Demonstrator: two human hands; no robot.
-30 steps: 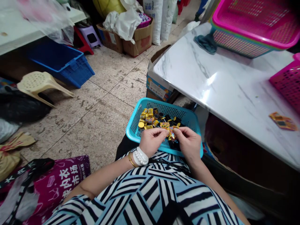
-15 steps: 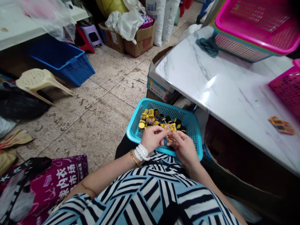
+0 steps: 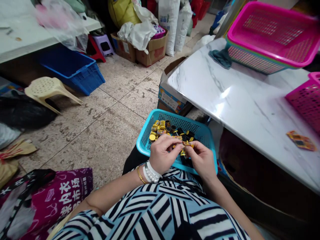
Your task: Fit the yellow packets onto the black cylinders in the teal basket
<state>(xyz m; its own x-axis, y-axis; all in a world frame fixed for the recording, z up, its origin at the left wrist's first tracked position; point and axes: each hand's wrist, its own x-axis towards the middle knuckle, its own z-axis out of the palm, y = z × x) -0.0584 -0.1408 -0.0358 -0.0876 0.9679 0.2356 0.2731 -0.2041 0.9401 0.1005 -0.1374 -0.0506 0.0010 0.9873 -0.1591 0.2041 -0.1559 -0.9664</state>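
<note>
Over the turquoise basket (image 3: 143, 140) on my lap, my left hand (image 3: 163, 152) and my right hand (image 3: 202, 159) face each other with fingertips pinched together. Between them is a small yellow-orange printed label (image 3: 188, 144), mostly covered by the fingers; whether it is a wrapper or a sticker I cannot tell. Inside the basket, small yellow printed cylinders (image 3: 162, 125) lie on the left. Black pieces with yellow rims (image 3: 186, 136) lie loose to the right of them. My hands hide the front middle of the basket.
A marbled white table (image 3: 200, 83) stands at my right, bearing stacked pink baskets (image 3: 272, 36), a dark cloth (image 3: 220, 58) and orange printed pieces (image 3: 301, 140). An open carton (image 3: 171, 98) sits beyond the basket. A cream stool (image 3: 47, 88) and blue crate (image 3: 85, 76) stand left.
The label, spread flat and facing up before, is now narrowed and mostly hidden between my fingertips. My left hand has turned and closed in toward the right one. The view has shifted slightly.
</note>
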